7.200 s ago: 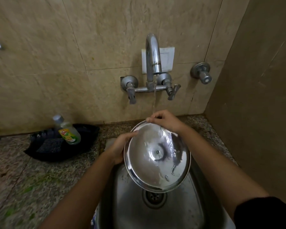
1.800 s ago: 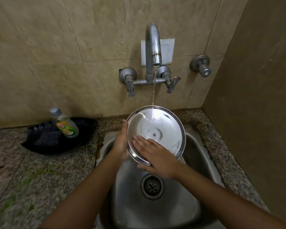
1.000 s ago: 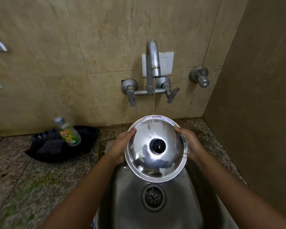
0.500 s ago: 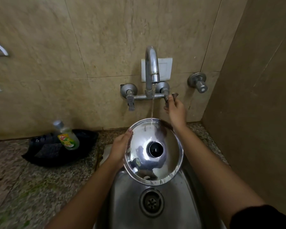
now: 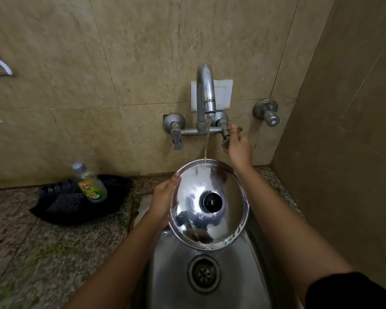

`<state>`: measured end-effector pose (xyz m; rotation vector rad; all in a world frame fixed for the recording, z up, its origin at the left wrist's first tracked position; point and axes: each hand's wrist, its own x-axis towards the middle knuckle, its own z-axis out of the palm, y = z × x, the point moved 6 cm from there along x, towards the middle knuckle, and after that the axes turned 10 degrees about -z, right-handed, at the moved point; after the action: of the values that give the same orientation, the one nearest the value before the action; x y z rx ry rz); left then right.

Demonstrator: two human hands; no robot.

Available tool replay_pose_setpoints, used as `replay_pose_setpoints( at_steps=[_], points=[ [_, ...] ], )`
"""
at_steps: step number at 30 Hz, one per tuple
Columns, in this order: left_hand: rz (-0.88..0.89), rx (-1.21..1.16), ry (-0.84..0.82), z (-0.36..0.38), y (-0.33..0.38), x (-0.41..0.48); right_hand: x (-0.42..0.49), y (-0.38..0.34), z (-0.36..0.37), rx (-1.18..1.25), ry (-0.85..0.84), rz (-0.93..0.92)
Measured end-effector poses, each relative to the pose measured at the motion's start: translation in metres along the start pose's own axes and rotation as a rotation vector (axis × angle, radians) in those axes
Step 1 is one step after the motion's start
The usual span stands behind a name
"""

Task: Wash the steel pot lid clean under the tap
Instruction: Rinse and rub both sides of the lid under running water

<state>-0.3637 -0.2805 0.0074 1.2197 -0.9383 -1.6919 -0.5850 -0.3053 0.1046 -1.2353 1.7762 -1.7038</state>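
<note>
The round steel pot lid (image 5: 227,192) is held tilted over the sink (image 5: 172,275), its outer side with the dark knob facing me. My left hand (image 5: 163,201) grips its left rim. A thin stream of water runs from the tap (image 5: 206,94) onto the lid's far edge and drips off the near edge. My right hand (image 5: 239,147) is raised to the wall and closed around the tap's right handle (image 5: 228,136).
A dish soap bottle (image 5: 90,184) lies in a black tray (image 5: 60,210) on the speckled granite counter at the left. A second valve (image 5: 267,113) juts from the wall at the right. A side wall stands close on the right. The sink drain (image 5: 203,273) is below the lid.
My right hand left the lid's right rim and rose to the tap's right handle, which it now grasps. My left hand alone holds the lid, now with its knob side facing me.
</note>
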Motion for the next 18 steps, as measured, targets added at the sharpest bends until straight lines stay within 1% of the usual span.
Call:
replay_pose_setpoints(
  at_steps=[2, 3, 4, 5, 6, 7, 8, 10, 11, 12, 13, 15, 16, 18],
  points=[
    [0.018, 0.024, 0.001, 0.0, 0.003, -0.001, -0.012, 0.01, 0.004, 0.041, -0.052, 0.031],
    [0.028, 0.043, 0.013, -0.001, 0.004, -0.002, -0.022, 0.018, 0.009, -0.004, -0.118, 0.034],
    [0.036, 0.055, 0.02, -0.002, 0.005, -0.002, -0.031, 0.026, 0.013, -0.138, -0.212, 0.011],
    [0.047, 0.068, 0.02, -0.004, 0.007, -0.003, -0.04, 0.032, 0.017, -0.323, -0.306, -0.047],
    [0.048, 0.093, 0.012, -0.004, 0.007, -0.003, -0.047, 0.032, 0.02, -0.5, -0.362, -0.152],
    [0.044, 0.138, 0.004, -0.003, 0.007, -0.004, -0.052, 0.027, 0.024, -0.611, -0.406, -0.288],
    [0.048, 0.174, -0.002, -0.001, 0.008, -0.006, -0.059, 0.017, 0.031, -0.656, -0.462, -0.452],
    [0.055, 0.209, -0.016, 0.003, 0.01, -0.008, -0.075, -0.003, 0.05, -0.659, -0.668, -0.784],
    [0.054, 0.205, -0.023, 0.004, 0.01, -0.01, -0.079, -0.005, 0.057, -0.644, -0.777, -0.876],
    [0.057, 0.2, -0.03, 0.003, 0.01, -0.011, -0.078, -0.004, 0.058, -0.609, -0.845, -0.882],
    [0.07, 0.199, -0.03, 0.002, 0.012, -0.013, -0.071, 0.0, 0.054, -0.555, -0.86, -0.82],
    [0.078, 0.177, -0.017, -0.005, 0.016, -0.016, -0.048, 0.01, 0.035, -0.429, -0.759, -0.631],
    [0.074, 0.159, -0.01, -0.009, 0.017, -0.015, -0.041, 0.014, 0.027, -0.419, -0.692, -0.579],
    [0.074, 0.13, -0.008, -0.01, 0.023, -0.016, -0.038, 0.017, 0.026, -0.484, -0.633, -0.578]
  ],
)
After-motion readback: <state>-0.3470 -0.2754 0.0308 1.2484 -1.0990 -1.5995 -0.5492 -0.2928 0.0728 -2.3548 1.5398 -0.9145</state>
